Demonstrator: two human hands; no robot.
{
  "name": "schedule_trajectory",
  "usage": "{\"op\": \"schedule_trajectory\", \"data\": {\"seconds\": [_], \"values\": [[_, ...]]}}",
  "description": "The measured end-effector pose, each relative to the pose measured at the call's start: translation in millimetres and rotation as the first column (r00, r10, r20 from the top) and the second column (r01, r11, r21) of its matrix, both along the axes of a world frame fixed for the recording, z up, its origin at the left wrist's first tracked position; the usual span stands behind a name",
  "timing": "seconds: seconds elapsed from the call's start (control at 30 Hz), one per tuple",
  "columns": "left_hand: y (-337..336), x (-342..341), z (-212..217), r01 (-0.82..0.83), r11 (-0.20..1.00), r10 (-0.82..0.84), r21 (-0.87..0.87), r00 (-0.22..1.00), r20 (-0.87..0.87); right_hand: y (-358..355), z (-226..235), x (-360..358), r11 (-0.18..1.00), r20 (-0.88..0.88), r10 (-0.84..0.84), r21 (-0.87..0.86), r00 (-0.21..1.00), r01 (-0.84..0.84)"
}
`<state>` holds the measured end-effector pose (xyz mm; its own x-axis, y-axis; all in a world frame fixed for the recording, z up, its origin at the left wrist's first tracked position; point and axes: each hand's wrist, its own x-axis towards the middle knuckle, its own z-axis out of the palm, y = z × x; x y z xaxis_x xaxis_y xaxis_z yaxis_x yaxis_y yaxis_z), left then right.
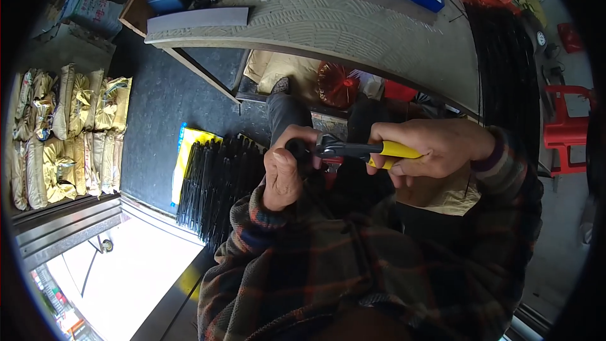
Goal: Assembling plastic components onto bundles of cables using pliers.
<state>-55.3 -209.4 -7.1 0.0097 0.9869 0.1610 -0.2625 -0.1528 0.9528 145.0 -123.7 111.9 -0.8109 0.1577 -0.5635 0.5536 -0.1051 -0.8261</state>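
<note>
My right hand (442, 145) grips yellow-handled pliers (363, 150) — their jaws meet a small black part (297, 149) pinched in my closed left hand (284, 170).

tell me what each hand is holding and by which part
The right hand holds pliers by the yellow handles. The left hand pinches a small dark piece at the plier jaws; its exact grip cannot be told.

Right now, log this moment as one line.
right hand: grips yellow-handled pliers | left hand: holds small dark part at pliers' head | below left: stack of black strips
</note>
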Motion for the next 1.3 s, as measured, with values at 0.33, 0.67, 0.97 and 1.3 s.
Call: {"op": "schedule_trajectory", "data": {"seconds": [0.33, 0.67, 0.97, 1.3], "values": [[-4, 17, 5, -0.027, 0.999, 0.031, 0.027, 0.988, -0.151, 8, 13, 3, 0.933, 0.130, 0.166, 0.299, 0.978, -0.198], [-43, -141, 68, -0.867, 0.449, 0.703, 0.217, 0.493, 0.513, 74, -66, 70, 0.050, 0.151, -0.388, 0.988, 0.909, -0.143], [-104, -171, 51, -0.724, 0.310, 0.872, 0.617, 0.474, 0.118, 93, -108, 78, -0.127, 0.166, -0.410, 0.963, 0.897, -0.237], [-34, -179, -252, -0.441, 0.878, -0.176, -0.185, 0.062, -0.983, 74, -62, 224, 0.149, 0.411, -0.789, 0.849, 0.456, -0.507]]}}
